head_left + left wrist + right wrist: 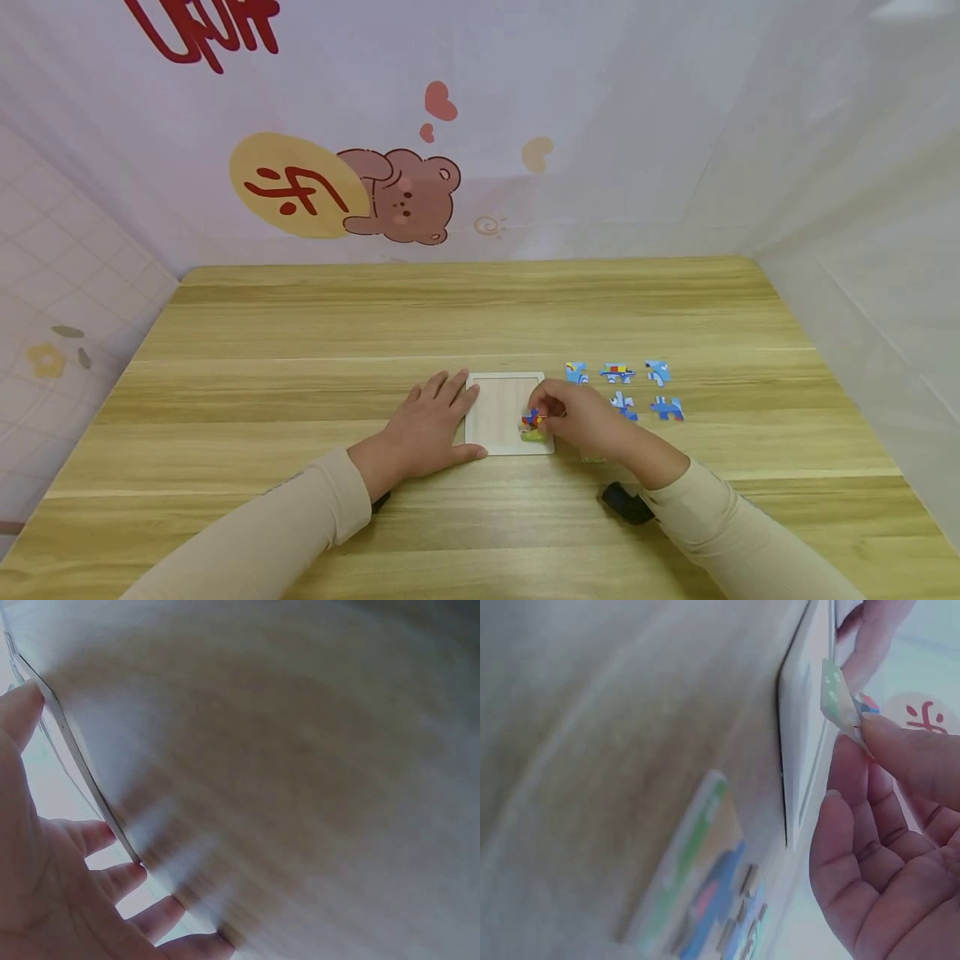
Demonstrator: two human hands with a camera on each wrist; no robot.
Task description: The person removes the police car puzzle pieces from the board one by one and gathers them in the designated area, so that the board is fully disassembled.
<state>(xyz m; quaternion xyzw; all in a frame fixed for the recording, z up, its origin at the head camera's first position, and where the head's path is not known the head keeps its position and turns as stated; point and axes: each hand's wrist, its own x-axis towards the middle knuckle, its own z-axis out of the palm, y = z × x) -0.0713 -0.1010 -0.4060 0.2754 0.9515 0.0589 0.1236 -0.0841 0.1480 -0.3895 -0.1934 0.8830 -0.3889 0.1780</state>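
Note:
A shallow wooden puzzle tray [491,417] with a pale raised rim lies on the table in the head view. My left hand [427,429] rests with spread, straight fingers along its left edge; thumb and fingertips [124,879] meet the rim in the left wrist view. Over the tray's right side, my right hand [588,415] pinches a jigsaw piece [533,432] between thumb and fingers. This piece [838,694] is held tilted in the right wrist view, showing green, beige and blue. The inside of the tray [801,712] is hidden there by its rim.
Right of the tray lie several loose blue jigsaw pieces [657,372] in rows. Another piece [593,457], partly hidden under my right hand, shows as a green-edged piece [697,877] in the right wrist view. The wooden table [450,317] meets a printed curtain [600,125] behind.

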